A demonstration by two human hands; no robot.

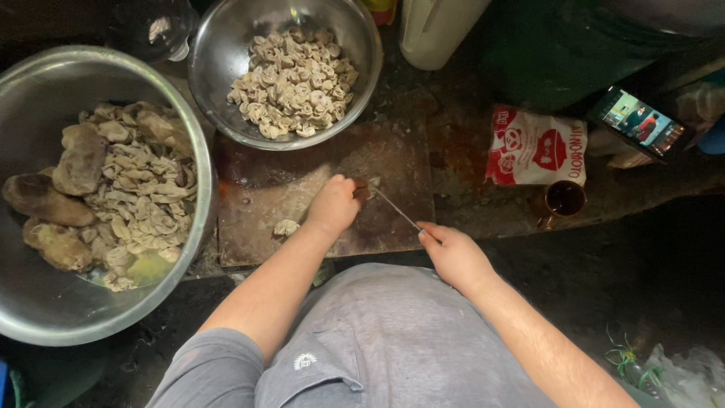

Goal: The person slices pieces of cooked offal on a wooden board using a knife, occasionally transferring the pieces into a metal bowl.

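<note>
Head view, looking straight down. Left hand (333,204) is fisted, knuckles up, pressing down on a small dark piece (362,191) at its fingertips on the cutting board (264,196). Forearm runs from lower left up to the board, elbow bent.

Right hand (451,253) is closed around the handle of a knife (393,208); thin blade angles up-left, tip meeting the dark piece right beside the left hand. Right forearm comes in from lower right, wrist roughly straight.

One pale cut piece (286,227) lies on the board just left of the left wrist.

Big steel bowl (30,91) at far left holds large brownish chunks plus pale strips. Smaller steel bowl (219,45) above the board holds small pale cut pieces, piled.

Board sits on a dark, stained surface (468,159). Right of the board: red-and-white bag (535,147), a small glass of dark liquid (564,199) just below it, and a phone (642,123) with its screen lit, further right. White container (434,26) at top, beside the smaller bowl.
</note>
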